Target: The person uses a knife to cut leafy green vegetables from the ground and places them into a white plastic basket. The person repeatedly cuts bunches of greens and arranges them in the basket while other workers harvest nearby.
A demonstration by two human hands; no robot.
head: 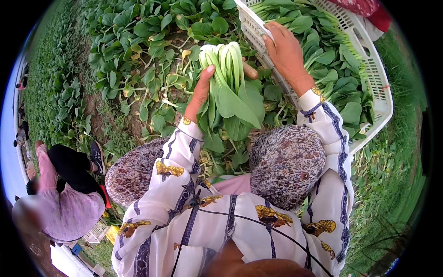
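Observation:
My left hand [202,88] is closed around a bunch of green bok choy [230,86], its thumb across the pale stalks. The cut stalk ends point away from me, and the broad leaves hang back between my knees. My right hand [287,52] grips the near left rim of a white plastic crate [375,90]. Inside the crate, more bok choy [316,45] lies in packed layers, with stalks along the far side. A brown rounded piece [250,71] sticks out beside the held bunch; whether it is a finger or a wooden handle is unclear.
Growing bok choy [138,27] fills the bed ahead, with yellowed leaves [173,79] on the soil. A crouching co-worker [74,204] is at my left, near another white crate [96,231]. Red clothing [367,8] shows beyond my crate. Grass [401,69] borders the right.

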